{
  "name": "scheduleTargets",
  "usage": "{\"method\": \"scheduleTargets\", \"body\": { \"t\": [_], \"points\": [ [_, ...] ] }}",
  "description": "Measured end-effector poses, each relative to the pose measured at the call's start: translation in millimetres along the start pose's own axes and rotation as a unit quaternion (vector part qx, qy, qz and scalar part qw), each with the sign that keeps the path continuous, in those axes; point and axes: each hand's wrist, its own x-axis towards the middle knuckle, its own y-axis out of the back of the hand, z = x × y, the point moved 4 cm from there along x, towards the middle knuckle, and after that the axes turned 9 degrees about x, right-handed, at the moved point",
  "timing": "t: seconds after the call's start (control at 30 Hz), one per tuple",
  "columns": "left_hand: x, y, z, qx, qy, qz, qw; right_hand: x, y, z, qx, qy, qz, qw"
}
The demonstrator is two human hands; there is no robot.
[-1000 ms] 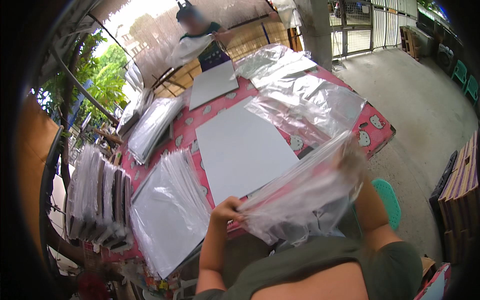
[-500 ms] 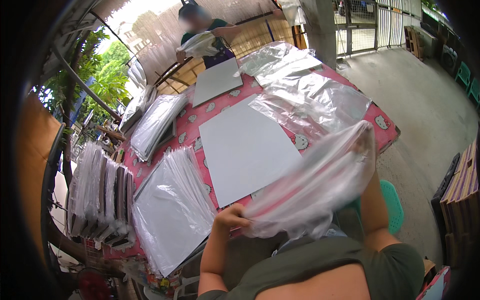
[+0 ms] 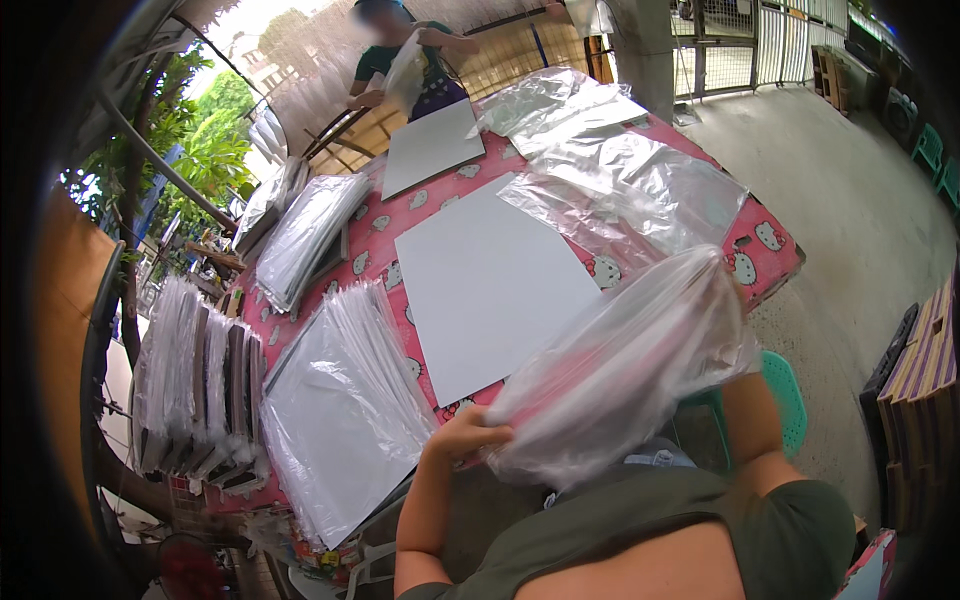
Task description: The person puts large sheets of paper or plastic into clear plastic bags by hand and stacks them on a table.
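A large clear plastic bag (image 3: 610,370) is stretched between my hands above the table's near edge, puffed out and blurred by motion. My left hand (image 3: 470,432) grips its left edge between thumb and fingers. At the other end, my right hand (image 3: 728,305) is covered by the plastic, so its fingers are hidden. Just beyond the bag, a white rectangular board (image 3: 500,285) lies flat. To its left rests a fanned stack of plastic-wrapped boards (image 3: 345,410). Loose clear bags (image 3: 640,190) are spread over the table's right side.
Across the pink patterned table (image 3: 770,265), a person (image 3: 415,60) handles another plastic bag behind a second white board (image 3: 435,148). More wrapped boards (image 3: 310,235) lie at the left, with an upright row (image 3: 200,390) nearer. A green stool (image 3: 785,405) stands by my right arm.
My right hand and the bag's right end have dropped slightly, and the bag has billowed wider. My left hand keeps its grip. Across the table, the person has raised their bag.
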Motion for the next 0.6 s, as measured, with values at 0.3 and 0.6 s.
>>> {"method": "scheduleTargets", "body": {
  "t": [0.3, 0.6],
  "points": [
    [-37.5, 64.3, 0.6, -0.538, -0.564, 0.017, 0.626, -6.8, -84.1, -90.4, 0.426, -0.093, -0.126, 0.891],
    [-24.0, 28.1, -33.4, -0.433, -0.33, 0.129, 0.829, -32.0, -32.5, -7.0, 0.257, -0.191, -0.124, 0.939]
  ]
}}
